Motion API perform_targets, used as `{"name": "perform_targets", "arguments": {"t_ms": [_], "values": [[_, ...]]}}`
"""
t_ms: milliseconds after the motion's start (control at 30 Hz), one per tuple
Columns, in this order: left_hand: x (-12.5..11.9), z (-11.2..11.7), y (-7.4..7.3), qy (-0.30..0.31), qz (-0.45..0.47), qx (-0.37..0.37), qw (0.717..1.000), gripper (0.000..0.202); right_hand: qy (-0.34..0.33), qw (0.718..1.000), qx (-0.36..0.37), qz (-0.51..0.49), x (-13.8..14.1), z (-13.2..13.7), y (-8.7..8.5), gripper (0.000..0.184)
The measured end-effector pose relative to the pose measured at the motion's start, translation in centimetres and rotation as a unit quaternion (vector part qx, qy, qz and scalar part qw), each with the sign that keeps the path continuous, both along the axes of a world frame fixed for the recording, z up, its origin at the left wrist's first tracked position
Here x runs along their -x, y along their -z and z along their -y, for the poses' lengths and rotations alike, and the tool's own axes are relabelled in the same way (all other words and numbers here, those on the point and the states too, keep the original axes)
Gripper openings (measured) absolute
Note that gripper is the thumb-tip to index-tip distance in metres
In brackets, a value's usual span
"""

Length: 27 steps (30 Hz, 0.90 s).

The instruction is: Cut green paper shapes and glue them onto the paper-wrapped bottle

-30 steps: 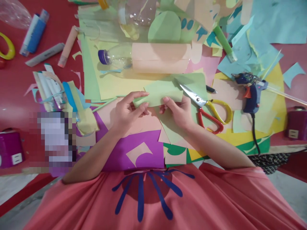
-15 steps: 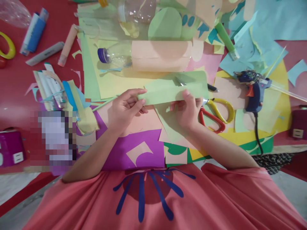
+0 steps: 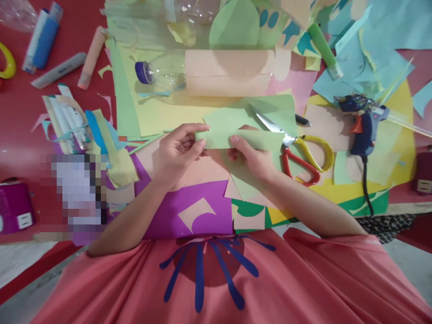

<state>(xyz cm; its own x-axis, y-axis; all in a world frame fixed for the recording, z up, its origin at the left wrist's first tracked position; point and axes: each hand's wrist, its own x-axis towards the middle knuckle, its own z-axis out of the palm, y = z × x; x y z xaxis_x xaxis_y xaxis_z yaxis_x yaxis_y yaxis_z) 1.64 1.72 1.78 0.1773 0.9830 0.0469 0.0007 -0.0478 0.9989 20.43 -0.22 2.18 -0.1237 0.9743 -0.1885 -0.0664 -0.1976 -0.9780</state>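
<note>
A light green paper strip (image 3: 243, 138) lies folded across the middle of the table, held at both sides. My left hand (image 3: 177, 153) pinches its left end between thumb and fingers. My right hand (image 3: 251, 157) grips the strip's lower edge near the middle, thumb on top. Under the strip are more green paper (image 3: 270, 112) and a peach sheet (image 3: 199, 173). Scissors (image 3: 297, 150) with red and yellow handles lie just right of my right hand, blades pointing up-left.
A clear plastic bottle (image 3: 162, 74) with a purple cap lies beyond the hands beside a peach paper roll (image 3: 226, 74). A blue glue gun (image 3: 361, 126) rests at right. Markers (image 3: 60, 69) and glue sticks lie at upper left. Coloured paper scraps cover the red table (image 3: 20, 130).
The green strip was opened wide half a second ago, covering the scissor blades; now it is folded narrower and my right hand has moved back left along it.
</note>
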Motion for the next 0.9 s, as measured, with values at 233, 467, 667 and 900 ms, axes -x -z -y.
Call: {"name": "perform_targets", "arguments": {"t_ms": [233, 467, 667, 900], "values": [[-0.1, 0.1, -0.1, 0.009, -0.009, 0.032, 0.999, 0.033, -0.009, 1.000, 0.016, -0.001, 0.1, -0.1, 0.0, 0.038], [0.0, 0.0, -0.1, -0.013, -0.032, 0.036, 0.999, 0.036, 0.015, 0.998, 0.031, -0.045, 0.1, 0.0, 0.6, 0.045], [-0.1, 0.2, -0.3, -0.010, -0.039, 0.062, 0.997, 0.040, -0.005, 1.000, 0.001, 0.011, 0.1, -0.1, 0.1, 0.042], [0.0, 0.3, -0.5, -0.006, -0.045, 0.066, 0.997, 0.037, -0.006, 1.000, 0.021, 0.022, 0.2, -0.3, -0.6, 0.037]]}}
